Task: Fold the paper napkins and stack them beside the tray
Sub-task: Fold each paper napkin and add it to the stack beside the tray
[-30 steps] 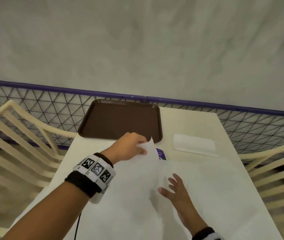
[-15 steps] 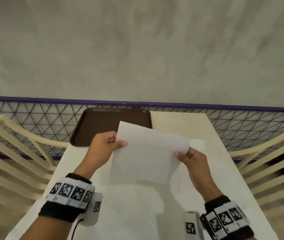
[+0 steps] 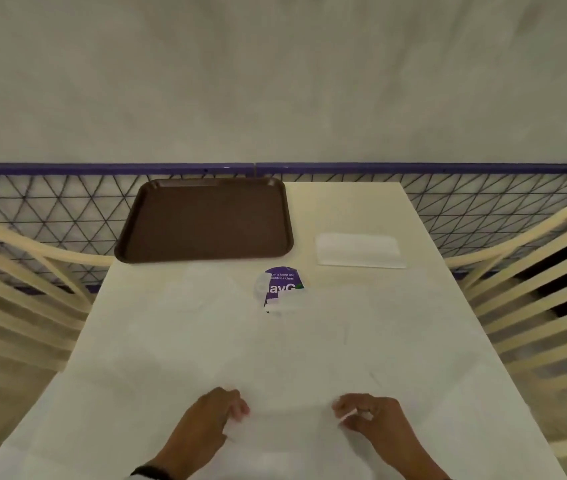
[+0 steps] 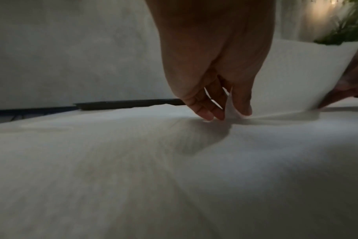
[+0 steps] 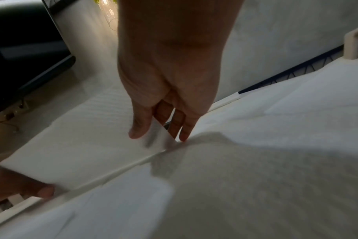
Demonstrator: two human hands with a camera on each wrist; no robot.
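The head camera looked forward and down from above the cream rectangular table (image 3: 344,209), facing twelve o'clock. Each wrist camera sat close above it, sharing the thin white paper napkin (image 4: 296,77) (image 5: 82,142).

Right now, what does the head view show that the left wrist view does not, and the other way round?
Only the head view shows the folded napkin lying to the right of the brown tray, the purple sticker on the table, and the slatted chairs at both sides. Only the left wrist view shows, close up, the left hand pinching a corner of the napkin sheet between thumb and fingers, and a plant behind. Both show the tray, the left hand, the right hand and the sheet held between them near the table.
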